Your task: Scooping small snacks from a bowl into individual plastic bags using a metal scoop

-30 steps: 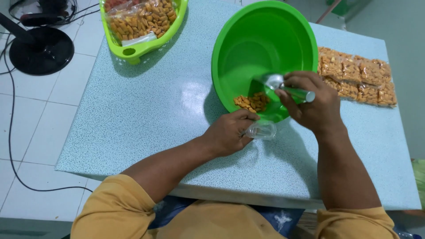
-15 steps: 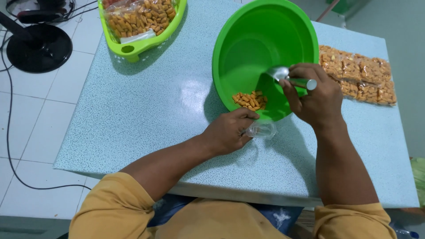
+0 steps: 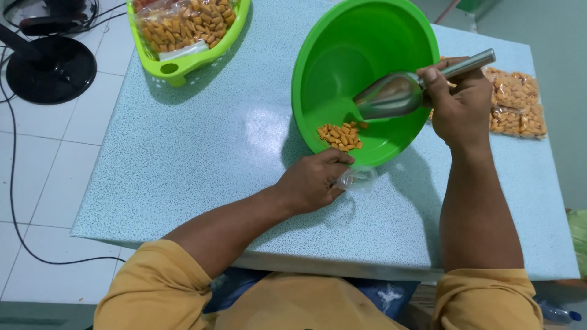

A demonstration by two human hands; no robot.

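The right hand (image 3: 460, 105) grips a shiny metal scoop (image 3: 391, 96) over the green bowl (image 3: 342, 55); the left hand (image 3: 313, 181) pinches a clear small bag (image 3: 358, 178) beside the bowl.

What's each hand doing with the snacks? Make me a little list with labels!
Left hand: pinches a small clear plastic bag on the speckled blue table
Right hand: holds a shiny metal scoop over the big round green plastic bowl
In bowl: small pile of orange snack pieces
Far left: lime green basket of bagged snacks
Far right: sealed snack packets
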